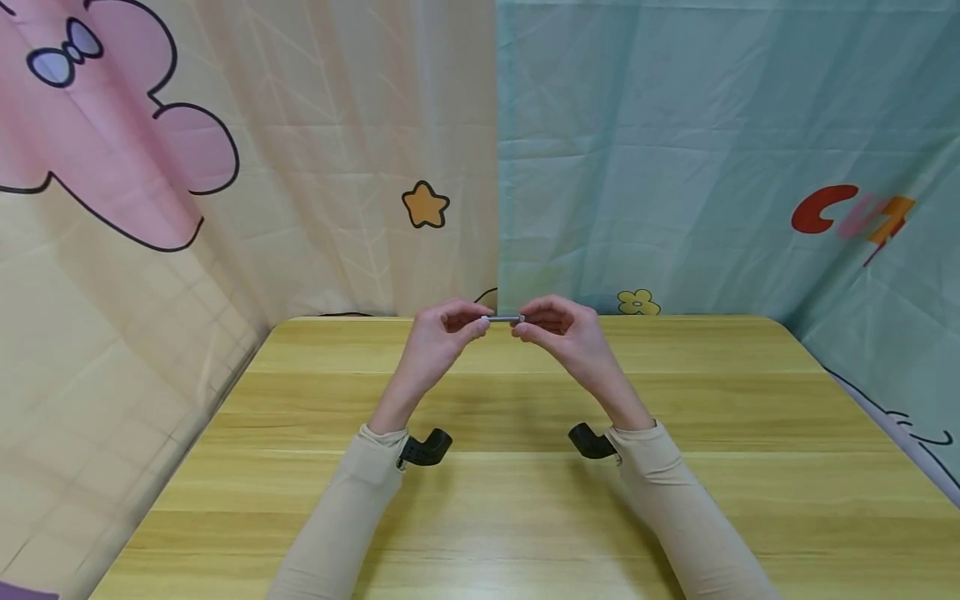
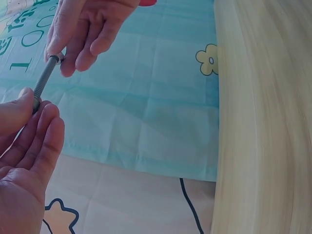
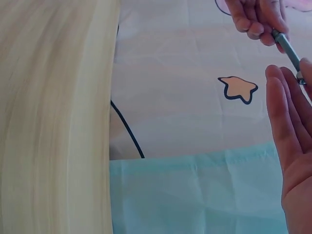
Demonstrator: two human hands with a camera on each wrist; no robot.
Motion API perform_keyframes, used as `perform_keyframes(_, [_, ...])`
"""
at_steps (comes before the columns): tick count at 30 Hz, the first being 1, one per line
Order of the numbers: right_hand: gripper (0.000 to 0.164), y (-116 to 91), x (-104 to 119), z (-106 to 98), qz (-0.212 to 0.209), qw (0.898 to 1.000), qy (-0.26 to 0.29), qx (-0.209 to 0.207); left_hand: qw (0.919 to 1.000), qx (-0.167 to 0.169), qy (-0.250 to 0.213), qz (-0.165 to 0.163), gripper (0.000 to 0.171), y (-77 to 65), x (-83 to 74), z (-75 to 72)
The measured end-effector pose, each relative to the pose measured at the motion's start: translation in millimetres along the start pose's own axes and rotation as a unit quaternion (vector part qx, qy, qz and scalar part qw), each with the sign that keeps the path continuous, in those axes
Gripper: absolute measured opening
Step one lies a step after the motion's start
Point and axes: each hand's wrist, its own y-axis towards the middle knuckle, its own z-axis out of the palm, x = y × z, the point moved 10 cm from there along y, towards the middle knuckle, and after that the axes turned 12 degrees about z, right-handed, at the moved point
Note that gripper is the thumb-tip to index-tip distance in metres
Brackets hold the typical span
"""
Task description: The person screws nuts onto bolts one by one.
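Note:
A grey metal bolt [image 1: 504,319] lies nearly level between my two hands, raised above the far edge of the table. Its threaded shank [image 2: 45,78] shows in the left wrist view. My left hand [image 1: 442,340] pinches one end between thumb and fingertips, which partly hide that end. At the opposite end, the thumb and fingers of my right hand [image 1: 567,335] pinch a small shiny nut-like piece [image 3: 301,78], partly covered by the fingertips. The middle of the shank is bare between the hands.
The wooden table [image 1: 495,517] spreads beneath both forearms. Printed curtains hang behind it, one beige [image 1: 337,167] and one teal [image 1: 637,150]. A black wrist-worn device [image 1: 427,448] sticks inward from the left cuff, and another black device [image 1: 591,442] from the right.

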Motion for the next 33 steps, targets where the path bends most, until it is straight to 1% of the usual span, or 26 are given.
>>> perform_keyframes(4, [0.021, -0.3, 0.3, -1.8, -0.007, 1.0, -0.014, -0.008, 1.0, 0.001, 0.001, 0.0, 0.019, -0.2, -0.4, 0.5])
perform_keyframes(10, [0.019, -0.7, 0.3, -4.9, -0.009, 1.0, -0.013, -0.018, 1.0, 0.002, 0.0, 0.005, 0.016, -0.8, -1.2, 1.7])
perform_keyframes(15, [0.018, -1.8, 3.7, -5.6, -0.013, 0.999, -0.026, -0.024, 0.9999, 0.004, 0.006, 0.007, 0.015, -0.4, -1.9, 1.1])
perform_keyframes(19, [0.018, -1.4, 1.8, -5.1, -0.004, 0.999, -0.025, -0.023, 1.0, 0.003, 0.005, 0.007, 0.014, -0.5, -1.8, 0.6])
perform_keyframes(24, [0.018, 0.1, -1.5, -3.7, 0.009, 1.0, -0.006, -0.014, 1.0, -0.002, 0.003, 0.008, 0.014, -0.3, -2.3, 1.6])
perform_keyframes(28, [0.016, 0.6, -2.5, -4.1, 0.012, 1.0, -0.016, -0.019, 1.0, -0.004, 0.0, 0.009, 0.015, 0.0, -3.1, 3.1])
perform_keyframes(33, [0.023, 1.2, -3.2, -3.8, 0.02, 0.999, -0.015, -0.025, 0.9998, -0.006, -0.01, 0.016, 0.016, 0.2, -5.4, 4.9])
